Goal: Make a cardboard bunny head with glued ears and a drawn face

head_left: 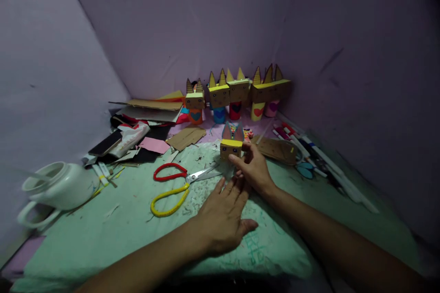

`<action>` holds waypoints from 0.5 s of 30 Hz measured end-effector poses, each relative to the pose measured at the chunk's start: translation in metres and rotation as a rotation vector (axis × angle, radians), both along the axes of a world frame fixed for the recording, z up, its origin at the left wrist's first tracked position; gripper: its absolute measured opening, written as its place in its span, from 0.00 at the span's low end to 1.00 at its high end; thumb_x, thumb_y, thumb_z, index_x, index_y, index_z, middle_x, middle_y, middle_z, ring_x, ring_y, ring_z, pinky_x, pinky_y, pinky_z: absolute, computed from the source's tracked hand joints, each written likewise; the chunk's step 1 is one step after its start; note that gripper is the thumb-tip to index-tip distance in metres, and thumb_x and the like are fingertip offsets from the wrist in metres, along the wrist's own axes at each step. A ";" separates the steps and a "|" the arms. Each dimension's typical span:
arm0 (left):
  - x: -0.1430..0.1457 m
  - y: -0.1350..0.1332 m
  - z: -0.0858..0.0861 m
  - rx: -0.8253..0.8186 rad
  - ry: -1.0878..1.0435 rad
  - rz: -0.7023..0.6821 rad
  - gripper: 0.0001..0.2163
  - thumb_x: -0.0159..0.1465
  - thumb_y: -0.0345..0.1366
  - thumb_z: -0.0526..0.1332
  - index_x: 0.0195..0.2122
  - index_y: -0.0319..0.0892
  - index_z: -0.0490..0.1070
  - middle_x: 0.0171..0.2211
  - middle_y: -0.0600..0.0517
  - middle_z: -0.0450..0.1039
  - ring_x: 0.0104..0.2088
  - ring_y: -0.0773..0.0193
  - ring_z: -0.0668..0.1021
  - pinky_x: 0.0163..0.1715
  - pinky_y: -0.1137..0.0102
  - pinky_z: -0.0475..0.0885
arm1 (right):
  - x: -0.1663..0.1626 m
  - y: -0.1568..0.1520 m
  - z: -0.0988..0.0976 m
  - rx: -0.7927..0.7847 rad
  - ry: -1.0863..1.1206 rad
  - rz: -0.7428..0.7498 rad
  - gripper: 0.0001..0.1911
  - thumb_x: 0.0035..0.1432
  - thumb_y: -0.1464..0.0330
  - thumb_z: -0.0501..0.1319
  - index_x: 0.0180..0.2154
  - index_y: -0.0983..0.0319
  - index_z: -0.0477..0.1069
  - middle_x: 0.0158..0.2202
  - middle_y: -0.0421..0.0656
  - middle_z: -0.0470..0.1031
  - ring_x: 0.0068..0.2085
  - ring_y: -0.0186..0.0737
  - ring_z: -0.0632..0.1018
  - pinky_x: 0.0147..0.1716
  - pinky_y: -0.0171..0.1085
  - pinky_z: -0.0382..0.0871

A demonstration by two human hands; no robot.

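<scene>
My left hand [225, 213] lies flat on the green cloth with its fingers stretched forward and the thumb out to the right. Just beyond it, my right hand [252, 167] grips the right side of a small cardboard animal head [227, 150] between thumb and fingers. This head has a yellow top edge, two dark eyes and two pointed ears. Scissors [192, 178] with one red and one yellow handle lie spread apart left of my hands, the blade tips near the head. Small scraps are scattered around the blades.
Several finished-looking cardboard animal figures [220, 96] on coloured tubes stand along the back wall. A white teapot-like jug [63, 187] is at the left, near piled cardboard and paper [151, 112]. Markers [288, 132] and a cardboard piece [277, 150] lie at the right.
</scene>
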State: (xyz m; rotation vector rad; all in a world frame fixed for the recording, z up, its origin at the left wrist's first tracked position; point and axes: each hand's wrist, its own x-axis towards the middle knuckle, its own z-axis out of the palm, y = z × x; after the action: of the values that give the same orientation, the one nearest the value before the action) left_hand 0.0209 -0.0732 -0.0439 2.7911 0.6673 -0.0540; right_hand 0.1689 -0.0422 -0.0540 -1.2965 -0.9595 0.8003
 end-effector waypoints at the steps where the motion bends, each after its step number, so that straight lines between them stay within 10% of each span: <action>1: -0.006 -0.002 0.000 0.010 0.015 0.007 0.32 0.67 0.52 0.40 0.66 0.35 0.42 0.67 0.38 0.39 0.67 0.51 0.41 0.63 0.53 0.38 | 0.000 0.000 -0.002 -0.009 -0.042 0.020 0.25 0.44 0.61 0.68 0.43 0.61 0.65 0.20 0.34 0.68 0.15 0.33 0.69 0.14 0.33 0.66; 10: -0.107 -0.046 -0.003 0.266 0.068 0.135 0.32 0.61 0.38 0.56 0.65 0.35 0.49 0.65 0.36 0.46 0.63 0.46 0.56 0.59 0.56 0.58 | 0.005 0.004 -0.008 -0.031 -0.149 0.071 0.24 0.46 0.60 0.67 0.44 0.62 0.65 0.23 0.36 0.70 0.17 0.33 0.70 0.13 0.33 0.67; 15: -0.166 -0.065 -0.003 0.361 0.174 0.310 0.24 0.60 0.46 0.56 0.53 0.36 0.71 0.54 0.35 0.69 0.49 0.44 0.76 0.40 0.61 0.75 | 0.005 0.004 -0.007 -0.036 -0.156 0.080 0.23 0.47 0.61 0.67 0.43 0.62 0.65 0.26 0.39 0.72 0.17 0.32 0.70 0.15 0.34 0.67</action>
State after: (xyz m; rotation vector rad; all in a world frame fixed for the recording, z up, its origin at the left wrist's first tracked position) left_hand -0.1451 -0.1381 -0.0466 3.0022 1.2580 -0.1282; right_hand 0.1734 -0.0381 -0.0614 -1.3739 -1.1313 0.7893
